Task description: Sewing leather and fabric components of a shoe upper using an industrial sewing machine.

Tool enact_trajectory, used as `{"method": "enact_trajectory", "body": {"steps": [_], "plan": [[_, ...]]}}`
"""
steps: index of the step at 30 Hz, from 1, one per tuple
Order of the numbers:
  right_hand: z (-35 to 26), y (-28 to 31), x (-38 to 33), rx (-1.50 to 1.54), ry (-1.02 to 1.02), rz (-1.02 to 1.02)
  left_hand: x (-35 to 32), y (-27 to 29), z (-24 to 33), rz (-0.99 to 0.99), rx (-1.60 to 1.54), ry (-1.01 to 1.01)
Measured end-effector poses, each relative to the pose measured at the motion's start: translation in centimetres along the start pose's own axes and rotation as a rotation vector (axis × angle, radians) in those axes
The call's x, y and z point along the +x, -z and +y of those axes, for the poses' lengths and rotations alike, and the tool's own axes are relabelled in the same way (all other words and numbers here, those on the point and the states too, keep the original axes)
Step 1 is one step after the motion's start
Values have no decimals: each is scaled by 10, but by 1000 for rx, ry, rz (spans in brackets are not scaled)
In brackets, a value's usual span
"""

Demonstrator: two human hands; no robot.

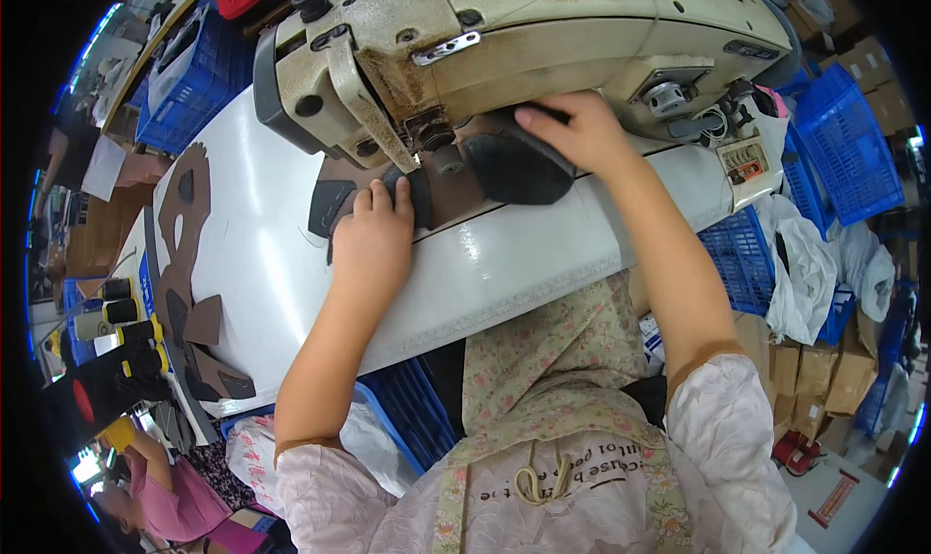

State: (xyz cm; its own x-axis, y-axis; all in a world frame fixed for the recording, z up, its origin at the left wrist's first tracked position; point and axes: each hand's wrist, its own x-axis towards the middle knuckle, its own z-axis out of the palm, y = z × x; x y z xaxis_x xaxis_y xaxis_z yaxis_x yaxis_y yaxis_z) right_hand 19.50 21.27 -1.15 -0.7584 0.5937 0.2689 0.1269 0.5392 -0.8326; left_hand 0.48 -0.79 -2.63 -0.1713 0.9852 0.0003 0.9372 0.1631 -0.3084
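A brown and black leather piece [456,193] lies on the white sewing machine bed, beneath the presser foot [414,162] of a beige sewing machine [553,54]. My left hand [376,226] rests on the piece's left part, just beside the foot, with fingers slightly apart and pressing down; its thumb is hidden. Light stitching shows on a black patch [332,205] there. At the right end, my right hand [582,132] grips the raised black edge between thumb and fingers. Those fingers are partly hidden under the machine arm.
More cut brown leather pieces [189,205] lie along the table's left side. Thread spools [121,311] stand beyond that edge. Blue crates [849,146] and cardboard boxes [824,379] are stacked at the right. Another person in pink [179,491] sits at lower left.
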Motion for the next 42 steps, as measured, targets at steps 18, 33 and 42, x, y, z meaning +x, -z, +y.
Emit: {"method": "enact_trajectory", "body": {"steps": [18, 33, 42], "plan": [[1, -18, -31, -342, 13, 262, -5, 4, 8, -9, -39, 55], [-30, -114, -27, -809, 551, -7, -2, 6, 7, 245, -311, -11], [-13, -105, -31, -637, 622, -62, -6, 3, 7, 244, -402, -36]]}}
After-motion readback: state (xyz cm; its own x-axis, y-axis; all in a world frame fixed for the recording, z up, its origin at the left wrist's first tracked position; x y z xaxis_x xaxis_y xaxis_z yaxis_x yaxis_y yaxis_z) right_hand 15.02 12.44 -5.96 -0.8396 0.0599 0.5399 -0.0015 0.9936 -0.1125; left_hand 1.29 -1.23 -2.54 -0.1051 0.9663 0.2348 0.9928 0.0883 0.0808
